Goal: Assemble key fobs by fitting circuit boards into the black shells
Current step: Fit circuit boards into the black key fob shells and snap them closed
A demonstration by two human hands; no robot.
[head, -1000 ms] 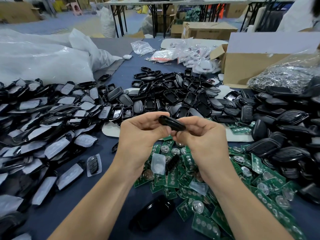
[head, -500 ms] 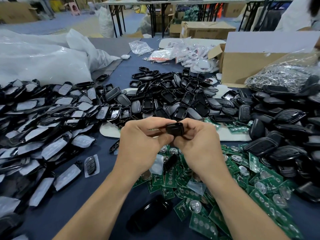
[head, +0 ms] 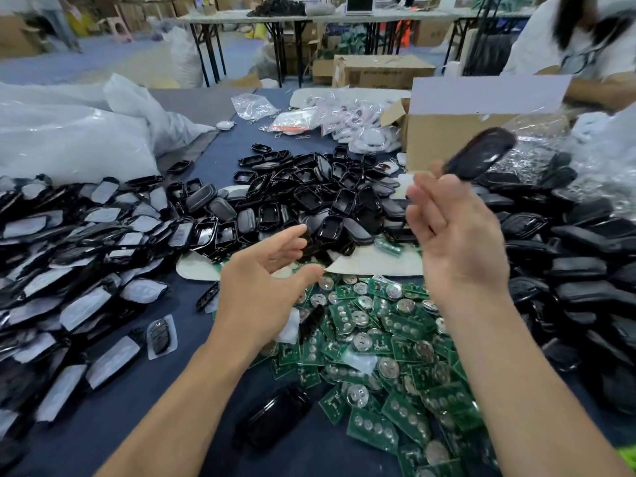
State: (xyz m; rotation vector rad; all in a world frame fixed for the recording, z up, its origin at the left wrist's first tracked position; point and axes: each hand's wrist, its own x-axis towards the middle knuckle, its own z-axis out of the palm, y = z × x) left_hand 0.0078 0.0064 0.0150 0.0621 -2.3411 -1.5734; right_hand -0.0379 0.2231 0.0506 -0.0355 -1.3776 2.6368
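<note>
A closed black key fob (head: 479,153) shows blurred in the air just beyond the fingertips of my right hand (head: 456,232). That hand is raised with its fingers spread and holds nothing. My left hand (head: 266,273) hovers with relaxed fingers over the near edge of the pile of empty black shells (head: 309,197), holding nothing. Green circuit boards (head: 378,339) with round coin cells lie heaped under and between my wrists. Finished black fobs (head: 571,242) are piled at the right.
Film-covered black shell halves (head: 86,242) fill the left side. One black fob (head: 275,414) lies on the blue cloth near me. A cardboard box (head: 457,132) and clear bags stand at the back. A person in white sits at the far right.
Both hands pressed the fob together between them before. Now they have parted; the fob has left my fingers and is up to the right, above the finished pile.
</note>
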